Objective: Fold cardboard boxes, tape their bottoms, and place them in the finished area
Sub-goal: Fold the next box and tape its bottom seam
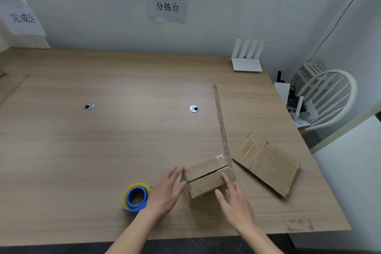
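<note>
Small brown folded cardboard box (pixel 208 177) near the table's front edge, flaps untaped (seam gaping); left hand (pixel 165 192) and right hand (pixel 235 202) press it with straight fingers. Releasing could let flaps spring open.

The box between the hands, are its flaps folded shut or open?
Folded shut: the box shows two flaps meeting along a dark seam, the left hand and right hand against it.

Both forearms are bare, with no sleeve in view. The left hand (pixel 165 192) and the right hand (pixel 237 206) carry no glove, ring or watch.
</note>
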Action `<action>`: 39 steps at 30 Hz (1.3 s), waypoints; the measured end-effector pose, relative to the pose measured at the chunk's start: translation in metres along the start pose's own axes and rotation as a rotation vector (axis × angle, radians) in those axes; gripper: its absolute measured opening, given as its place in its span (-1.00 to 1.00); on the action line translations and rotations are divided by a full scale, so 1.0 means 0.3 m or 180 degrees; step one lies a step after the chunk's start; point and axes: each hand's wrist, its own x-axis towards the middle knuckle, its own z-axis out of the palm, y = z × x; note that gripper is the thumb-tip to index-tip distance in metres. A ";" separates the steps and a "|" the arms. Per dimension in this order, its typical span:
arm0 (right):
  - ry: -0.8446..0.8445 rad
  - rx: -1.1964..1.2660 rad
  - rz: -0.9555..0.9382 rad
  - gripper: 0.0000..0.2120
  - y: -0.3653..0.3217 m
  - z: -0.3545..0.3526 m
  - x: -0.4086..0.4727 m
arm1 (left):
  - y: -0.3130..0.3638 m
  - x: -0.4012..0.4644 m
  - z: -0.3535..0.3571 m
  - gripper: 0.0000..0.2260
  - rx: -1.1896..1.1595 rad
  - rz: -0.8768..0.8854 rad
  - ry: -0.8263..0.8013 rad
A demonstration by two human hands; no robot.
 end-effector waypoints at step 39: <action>-0.1186 0.1367 -0.0910 -0.66 -0.393 -0.011 -0.019 | -0.074 -0.154 -0.266 -0.47 -0.0589 0.0245 0.0137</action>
